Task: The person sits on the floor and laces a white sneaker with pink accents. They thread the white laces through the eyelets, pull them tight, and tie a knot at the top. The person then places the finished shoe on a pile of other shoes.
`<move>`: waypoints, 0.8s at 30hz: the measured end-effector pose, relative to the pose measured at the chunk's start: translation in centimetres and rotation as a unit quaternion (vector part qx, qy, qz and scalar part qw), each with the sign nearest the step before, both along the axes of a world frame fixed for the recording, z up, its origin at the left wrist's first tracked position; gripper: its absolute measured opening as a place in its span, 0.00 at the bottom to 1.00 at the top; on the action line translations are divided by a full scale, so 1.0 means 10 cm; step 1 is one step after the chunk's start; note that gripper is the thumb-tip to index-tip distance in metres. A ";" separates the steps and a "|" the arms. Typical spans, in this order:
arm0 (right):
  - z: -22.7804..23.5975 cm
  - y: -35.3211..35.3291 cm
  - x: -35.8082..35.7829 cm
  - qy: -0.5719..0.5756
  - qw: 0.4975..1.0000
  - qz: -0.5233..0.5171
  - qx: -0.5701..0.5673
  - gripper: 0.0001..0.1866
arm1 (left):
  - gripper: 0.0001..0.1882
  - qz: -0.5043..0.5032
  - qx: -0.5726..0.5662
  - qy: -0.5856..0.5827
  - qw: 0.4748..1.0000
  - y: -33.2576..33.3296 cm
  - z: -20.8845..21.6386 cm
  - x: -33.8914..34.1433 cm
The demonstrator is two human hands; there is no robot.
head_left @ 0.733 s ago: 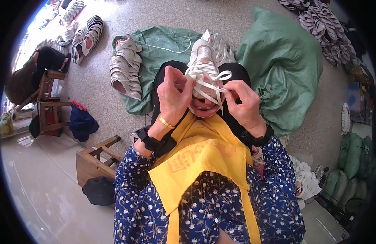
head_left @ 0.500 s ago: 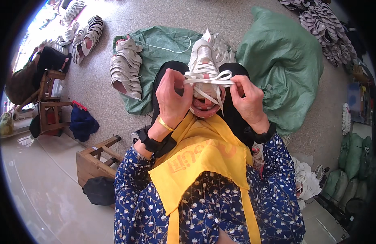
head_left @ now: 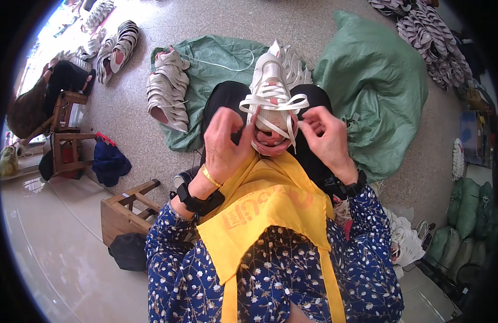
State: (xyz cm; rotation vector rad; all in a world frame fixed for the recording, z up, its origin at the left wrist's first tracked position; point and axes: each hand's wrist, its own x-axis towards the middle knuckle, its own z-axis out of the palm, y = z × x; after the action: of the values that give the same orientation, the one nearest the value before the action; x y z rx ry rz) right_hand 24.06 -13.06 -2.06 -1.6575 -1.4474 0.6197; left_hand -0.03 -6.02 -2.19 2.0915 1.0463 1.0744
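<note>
A white sneaker [head_left: 270,74] with a pink collar rests between my knees, its toe pointing away from me. Its white shoelace [head_left: 276,102] is tied in a bow with two loops, and a loose end hangs over the tongue. My left hand [head_left: 224,142] is beside the shoe's left collar, thumb and fingers apart, with the thumb close to the pink edge. On the other side, my right hand [head_left: 328,141] has its fingers loosely curled and apart, thumb near the collar. Neither hand holds the lace.
Stacked shoe uppers [head_left: 168,89] lie on a green sack [head_left: 216,59] at the left, and a bulging green sack [head_left: 375,91] stands at the right. Nearer left is a wooden stool [head_left: 127,212]. More uppers [head_left: 432,46] are heaped far right. A seated person [head_left: 71,78] is at far left.
Both hands have let go of the bow's loops and drawn back slightly toward me, down beside the shoe collar. The bow stays on the shoe.
</note>
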 end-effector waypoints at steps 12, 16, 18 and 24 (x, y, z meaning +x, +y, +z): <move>-0.04 0.16 -0.16 -0.065 0.998 -0.019 0.009 0.05 | 0.18 -0.220 0.079 0.122 0.965 -0.09 0.00 0.04; 0.26 0.20 -0.19 0.021 0.999 -0.025 -0.006 0.06 | 0.20 -0.195 0.108 0.176 0.959 -0.12 0.01 0.08; 0.35 0.20 -0.21 0.054 0.998 -0.007 0.011 0.06 | 0.20 -0.186 0.101 0.166 0.963 -0.11 0.02 0.08; 0.27 0.03 0.02 0.013 0.999 0.037 0.033 0.05 | 0.18 -0.094 -0.079 0.065 0.990 0.00 0.14 -0.28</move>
State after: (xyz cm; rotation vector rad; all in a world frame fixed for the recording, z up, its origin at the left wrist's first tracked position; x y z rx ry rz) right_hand 24.30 -12.78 0.65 -1.5460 -1.4999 0.6253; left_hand -2.79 -6.01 -0.78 2.1058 0.9390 0.7480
